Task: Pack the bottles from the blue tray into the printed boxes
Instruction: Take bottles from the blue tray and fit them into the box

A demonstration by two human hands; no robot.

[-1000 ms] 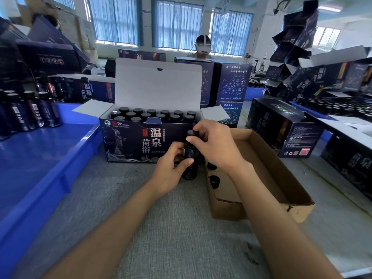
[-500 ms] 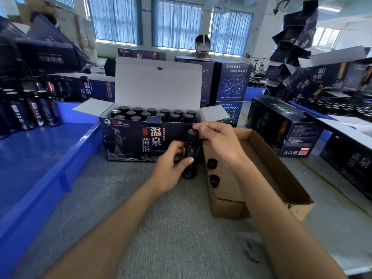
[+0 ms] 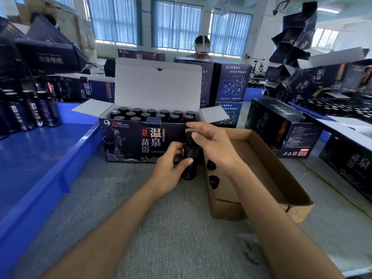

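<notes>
**Bottle upright at the box's front wall, box mouth up and beyond**

The left hand point(image 3: 171, 168) is wrapped round the body of 1 dark bottle point(image 3: 189, 158), thumb across its near face. The bottle stands upright on the grey table, long axis vertical, just in front of the printed box point(image 3: 130, 141) near that box's right end. The right hand point(image 3: 211, 143) hangs over the bottle's cap with fingers stretched out and holding nothing. Its thumb tip is right beside the cap, though I can't tell whether it touches.

The open top of the box, showing rows of black caps point(image 3: 153, 115), lies above the grip and on its far side. So I'd judge the bottle must be lifted straight up, then carried away over the front wall. The left hand has it and looks best placed. Which slot is free I can't make out.

The blue tray point(image 3: 60, 158) sits to the left, with more bottles point(image 3: 30, 111) at its far end. A brown carton point(image 3: 271, 174) to the right holds 2 loose caps point(image 3: 211, 164).
</notes>
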